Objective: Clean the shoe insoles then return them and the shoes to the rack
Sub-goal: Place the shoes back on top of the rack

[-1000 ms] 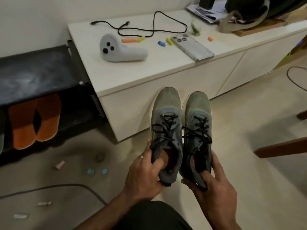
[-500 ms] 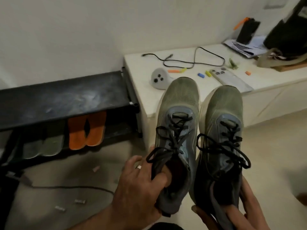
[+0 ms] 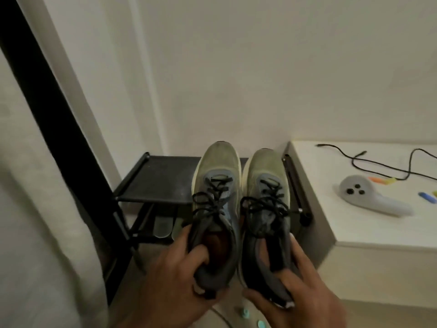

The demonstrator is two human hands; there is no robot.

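A: How many shoes are there?

B: Two, a pair of olive-green mesh sneakers with grey-blue tongues, black laces and pale soles. The left sneaker (image 3: pixel 216 197) and the right sneaker (image 3: pixel 266 202) are held side by side, toes pointing away, in front of the black metal shoe rack (image 3: pixel 156 183).

A: And the hands?

B: Two. The left hand (image 3: pixel 172 282) grips the heel of the left sneaker, thumb curled inside the opening, where a reddish-brown lining shows. The right hand (image 3: pixel 298 297) grips the heel of the right sneaker, thumb tucked into its dark collar.

A: Insoles?

B: Two pale translucent insoles (image 3: pixel 165 224) lean upright on the rack's lower shelf, close together, partly hidden behind the left hand. The top shelf is dark mesh.

A: Anything else worth counting?

B: On the white desk (image 3: pixel 354 228) just right of the rack: one grey handheld controller (image 3: pixel 369 197) with three black buttons, one black cable (image 3: pixel 383 162) and a few small coloured pieces (image 3: pixel 425 109), blurred. Two small teal round bits (image 3: pixel 246 313) lie on the floor between the hands.
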